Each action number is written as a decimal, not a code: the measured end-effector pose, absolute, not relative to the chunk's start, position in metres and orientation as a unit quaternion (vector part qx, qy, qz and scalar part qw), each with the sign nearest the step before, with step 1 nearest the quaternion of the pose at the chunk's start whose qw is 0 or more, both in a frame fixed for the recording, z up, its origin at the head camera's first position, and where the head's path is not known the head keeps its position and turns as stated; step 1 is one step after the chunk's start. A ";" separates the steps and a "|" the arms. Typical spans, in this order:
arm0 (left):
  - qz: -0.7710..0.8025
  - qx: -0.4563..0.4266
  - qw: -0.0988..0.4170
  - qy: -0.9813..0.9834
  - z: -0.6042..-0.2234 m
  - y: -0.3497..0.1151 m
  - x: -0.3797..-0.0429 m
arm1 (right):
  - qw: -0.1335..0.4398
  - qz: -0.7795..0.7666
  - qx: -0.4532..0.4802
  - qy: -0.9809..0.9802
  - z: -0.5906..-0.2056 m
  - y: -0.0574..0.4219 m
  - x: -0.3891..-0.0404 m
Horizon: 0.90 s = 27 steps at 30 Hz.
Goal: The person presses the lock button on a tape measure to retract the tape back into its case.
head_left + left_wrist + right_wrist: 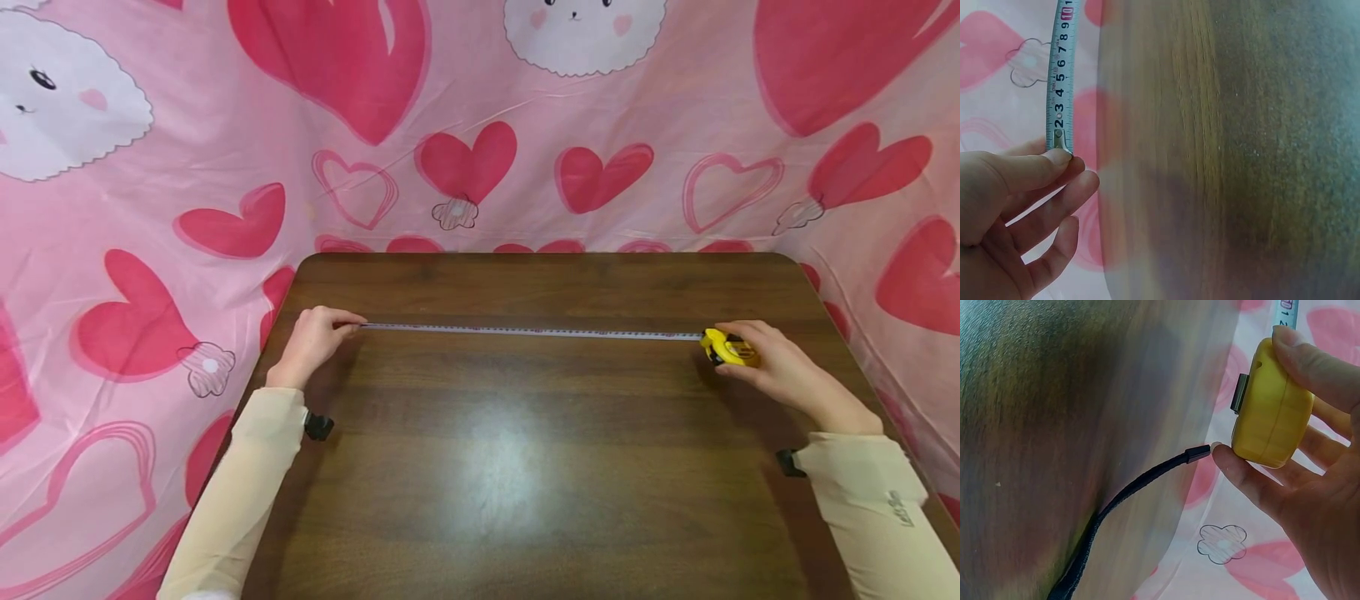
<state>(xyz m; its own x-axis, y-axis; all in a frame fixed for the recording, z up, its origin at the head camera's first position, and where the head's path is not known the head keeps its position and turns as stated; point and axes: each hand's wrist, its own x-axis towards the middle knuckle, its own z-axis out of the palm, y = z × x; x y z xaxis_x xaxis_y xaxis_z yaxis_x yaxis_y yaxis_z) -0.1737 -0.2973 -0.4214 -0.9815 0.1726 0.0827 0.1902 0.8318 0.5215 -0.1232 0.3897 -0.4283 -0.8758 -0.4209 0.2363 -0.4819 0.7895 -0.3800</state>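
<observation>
A yellow tape measure (726,348) is gripped in my right hand (787,375), at the right side of the table. Its white blade (540,332) stretches straight across to the left, printed with numbers. My left hand (311,342) pinches the blade's metal end hook (1059,140) between thumb and forefinger, the other fingers loosely bent. In the right wrist view the yellow case (1272,406) sits between the thumb and fingers, and a black wrist strap (1129,484) hangs off beside it.
The brown wooden table (487,433) has rounded far corners. Pink cloth (525,108) with hearts hangs behind it and along both sides. Small black devices (318,427) are worn at both wrists over cream sleeves.
</observation>
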 end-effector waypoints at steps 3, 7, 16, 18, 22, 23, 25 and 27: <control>-0.276 -0.101 0.020 -0.956 -0.422 -0.296 -0.175 | 0.067 0.219 0.239 -0.944 -0.428 0.388 -0.124; -0.278 -0.100 0.018 -0.955 -0.422 -0.294 -0.176 | 0.066 0.220 0.240 -0.943 -0.428 0.387 -0.125; -0.282 -0.095 0.011 -0.955 -0.427 -0.293 -0.180 | 0.066 0.222 0.242 -0.942 -0.431 0.383 -0.126; -0.284 -0.092 0.008 -0.954 -0.428 -0.293 -0.180 | 0.065 0.222 0.243 -0.942 -0.431 0.382 -0.126; -0.285 -0.089 0.004 -0.954 -0.429 -0.291 -0.178 | 0.065 0.219 0.244 -0.942 -0.432 0.381 -0.126; -0.285 -0.089 0.004 -0.954 -0.429 -0.290 -0.177 | 0.065 0.218 0.244 -0.943 -0.432 0.381 -0.126; -0.285 -0.089 0.004 -0.954 -0.429 -0.289 -0.177 | 0.063 0.218 0.242 -0.943 -0.432 0.380 -0.126; -0.285 -0.088 0.002 -0.954 -0.429 -0.289 -0.177 | 0.060 0.218 0.239 -0.944 -0.432 0.380 -0.126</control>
